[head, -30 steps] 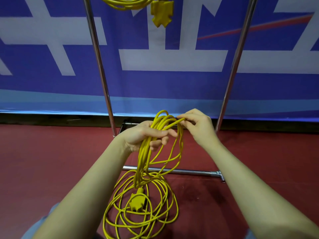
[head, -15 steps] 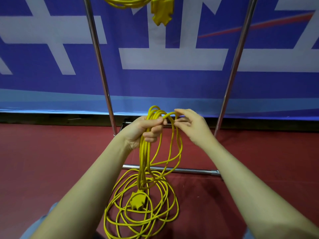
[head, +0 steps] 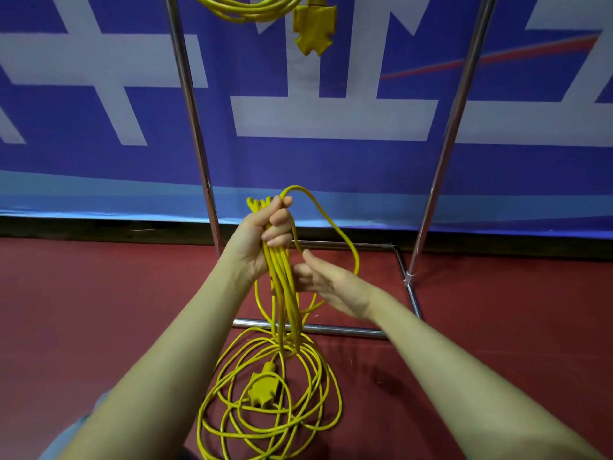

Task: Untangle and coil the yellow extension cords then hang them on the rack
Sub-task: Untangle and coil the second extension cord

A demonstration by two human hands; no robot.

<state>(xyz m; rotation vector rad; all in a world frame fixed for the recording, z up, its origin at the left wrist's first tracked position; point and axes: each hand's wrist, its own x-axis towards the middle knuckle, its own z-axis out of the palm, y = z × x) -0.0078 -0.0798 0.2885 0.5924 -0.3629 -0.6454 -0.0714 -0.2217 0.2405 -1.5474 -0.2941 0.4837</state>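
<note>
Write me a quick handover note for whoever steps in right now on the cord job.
Left hand grips a bunch of cord loops at their top.
Right hand is open, fingers against the hanging strands; one loose loop arcs over it.
The rest of that cord, with its socket, lies in loose coils on the floor inside the rack.
Done: one coiled cord already hangs at the top.
Left: finish coiling this cord, then hang it.

Blue-and-white banner (head: pixel 331 161) behind red floor (head: pixel 99 310)
</note>
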